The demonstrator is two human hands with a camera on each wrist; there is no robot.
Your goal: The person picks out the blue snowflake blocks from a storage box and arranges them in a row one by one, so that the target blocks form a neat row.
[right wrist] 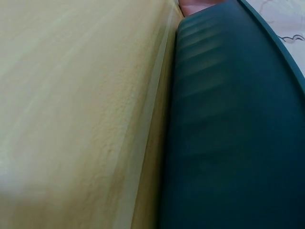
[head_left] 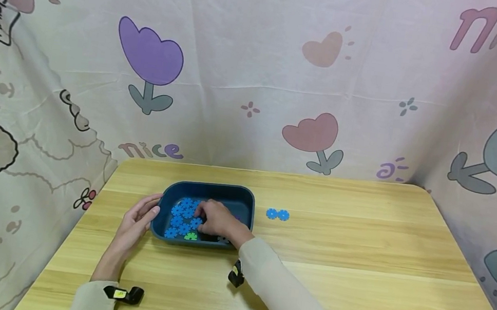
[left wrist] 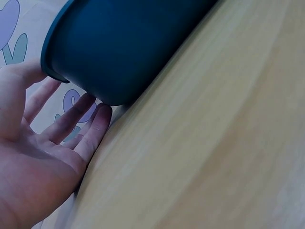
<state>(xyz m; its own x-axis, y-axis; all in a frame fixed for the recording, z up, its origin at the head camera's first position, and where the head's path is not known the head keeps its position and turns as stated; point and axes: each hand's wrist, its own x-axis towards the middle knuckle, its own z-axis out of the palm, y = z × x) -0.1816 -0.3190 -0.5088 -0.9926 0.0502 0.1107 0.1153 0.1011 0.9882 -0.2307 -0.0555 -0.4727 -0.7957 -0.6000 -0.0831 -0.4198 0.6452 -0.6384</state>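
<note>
A dark teal plastic box [head_left: 247, 204] with rounded corners sits on the table. Inside, several blue snowflake-shaped discs [head_left: 186, 214] and a green snowflake disc [head_left: 191, 236] lie mostly toward the left. My left hand [head_left: 138, 221] touches the box's left end, its fingers reaching around the rim and outer wall [left wrist: 119, 52]. My right hand [head_left: 217, 218] reaches into the box, thumb and bent fingers apart over the blue discs. Its palm side is hidden. The right wrist view shows only the box's outer side [right wrist: 228, 119] and tabletop, with the right hand out of sight.
Two blue snowflake discs [head_left: 277, 214] lie side by side on the table, right of the box. Behind the wooden table [head_left: 352, 292] hangs a printed cloth [head_left: 243, 46]. The right forearm [head_left: 287, 294] crosses the front of the table.
</note>
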